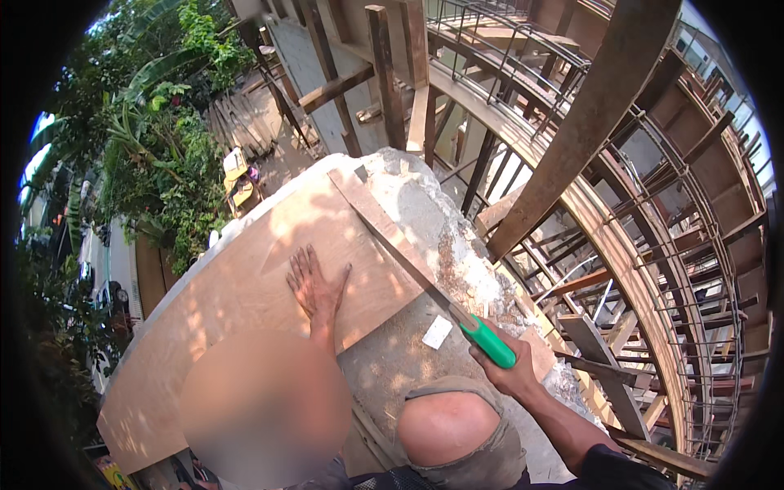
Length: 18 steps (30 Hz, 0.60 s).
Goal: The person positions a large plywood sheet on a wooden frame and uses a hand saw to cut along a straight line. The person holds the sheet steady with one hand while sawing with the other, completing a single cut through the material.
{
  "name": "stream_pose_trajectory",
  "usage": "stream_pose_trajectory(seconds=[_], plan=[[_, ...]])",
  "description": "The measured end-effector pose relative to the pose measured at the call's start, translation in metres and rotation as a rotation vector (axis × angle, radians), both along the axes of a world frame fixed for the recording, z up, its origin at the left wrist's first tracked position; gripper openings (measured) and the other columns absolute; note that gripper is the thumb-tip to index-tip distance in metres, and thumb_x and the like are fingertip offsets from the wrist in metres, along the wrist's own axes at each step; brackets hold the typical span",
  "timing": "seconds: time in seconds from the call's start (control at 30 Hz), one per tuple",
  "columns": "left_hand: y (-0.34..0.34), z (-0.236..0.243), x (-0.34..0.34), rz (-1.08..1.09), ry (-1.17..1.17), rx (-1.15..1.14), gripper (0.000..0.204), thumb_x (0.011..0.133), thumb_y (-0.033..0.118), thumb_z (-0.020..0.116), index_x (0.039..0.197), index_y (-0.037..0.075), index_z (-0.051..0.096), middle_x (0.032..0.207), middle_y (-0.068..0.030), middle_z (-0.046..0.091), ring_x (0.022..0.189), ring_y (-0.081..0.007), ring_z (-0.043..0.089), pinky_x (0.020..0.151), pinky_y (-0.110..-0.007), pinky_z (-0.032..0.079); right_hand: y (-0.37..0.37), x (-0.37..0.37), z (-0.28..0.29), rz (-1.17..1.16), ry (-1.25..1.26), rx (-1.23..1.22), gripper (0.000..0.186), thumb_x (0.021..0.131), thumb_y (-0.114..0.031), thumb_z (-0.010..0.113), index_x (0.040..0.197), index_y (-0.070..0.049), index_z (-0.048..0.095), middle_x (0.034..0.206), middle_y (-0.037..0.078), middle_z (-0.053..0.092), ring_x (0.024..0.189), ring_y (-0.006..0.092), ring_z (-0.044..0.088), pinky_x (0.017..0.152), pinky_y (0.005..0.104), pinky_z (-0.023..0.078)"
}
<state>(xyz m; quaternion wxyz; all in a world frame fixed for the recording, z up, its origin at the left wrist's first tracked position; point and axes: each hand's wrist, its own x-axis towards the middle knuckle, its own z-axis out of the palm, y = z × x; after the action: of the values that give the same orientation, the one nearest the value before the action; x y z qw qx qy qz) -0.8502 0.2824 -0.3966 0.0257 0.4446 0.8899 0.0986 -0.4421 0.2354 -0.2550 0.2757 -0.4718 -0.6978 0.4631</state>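
Observation:
My left hand (314,284) is pressed flat, fingers spread, on a large plywood sheet (245,282). The green handle of a handsaw (492,346) is in my right hand (512,365), with my fingers wrapped round it. Its long, narrow blade points away and to the left, along the sheet's right edge; where the blade touches the wood I cannot make out. Between the sheet and the saw handle, a small white rectangular piece (437,332) lies on the concrete slab (384,359). My bare knee (447,429) is at the bottom. A blurred patch hides part of the sheet near my left forearm.
Crumbled concrete (482,282) edges the slab on the right. Beyond that drop, curved timber formwork (625,273) holds steel rebar cages (523,69). A thick wooden plank (584,135) slants across the upper right. Green plants (155,122) and lower ground lie past the left edge.

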Motion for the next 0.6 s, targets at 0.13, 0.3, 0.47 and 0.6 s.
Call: stream_pose_trajectory(seconds=[0.13,0.3,0.47,0.6], plan=[[0.003,0.073,0.019,-0.018,0.033,0.080,0.114,0.086,0.073,0.071,0.171,0.013,0.025,0.178,-0.0115,0.025,0.164,-0.0326,0.019,0.132,-0.056,0.012,-0.019,0.024,0.078,-0.010,0.037,-0.086,0.060,0.094,-0.018,0.080,0.151,-0.011,0.061,0.134,0.015,0.075,0.127,0.0245,0.071,0.108,0.0352,0.053],[-0.020,0.173,0.023,-0.084,-0.356,0.310,0.106,0.087,0.049,0.084,0.169,0.008,0.030,0.173,-0.0158,0.035,0.157,-0.0374,0.036,0.130,-0.054,0.025,0.013,-0.023,0.058,0.005,0.168,-0.069,0.060,0.094,-0.027,0.082,0.149,-0.014,0.063,0.134,0.014,0.075,0.120,0.0254,0.073,0.105,0.0360,0.054],[-0.050,0.542,0.167,-0.879,-0.339,1.290,0.117,0.076,0.045,0.097,0.165,0.003,0.035,0.163,-0.0232,0.046,0.144,-0.0397,0.053,0.123,-0.051,0.039,-0.010,0.027,0.108,-0.091,0.102,-0.100,0.061,0.092,-0.030,0.084,0.148,-0.015,0.064,0.135,0.017,0.074,0.120,0.0248,0.073,0.106,0.0372,0.053],[-0.164,0.701,0.186,-1.245,0.373,1.446,0.114,0.076,0.044,0.097,0.164,0.003,0.037,0.163,-0.0221,0.047,0.144,-0.0382,0.053,0.124,-0.050,0.039,-0.067,-0.001,0.116,0.068,0.167,0.019,0.071,0.089,-0.035,0.087,0.151,-0.013,0.061,0.133,0.018,0.074,0.113,0.0256,0.076,0.099,0.0365,0.057]])
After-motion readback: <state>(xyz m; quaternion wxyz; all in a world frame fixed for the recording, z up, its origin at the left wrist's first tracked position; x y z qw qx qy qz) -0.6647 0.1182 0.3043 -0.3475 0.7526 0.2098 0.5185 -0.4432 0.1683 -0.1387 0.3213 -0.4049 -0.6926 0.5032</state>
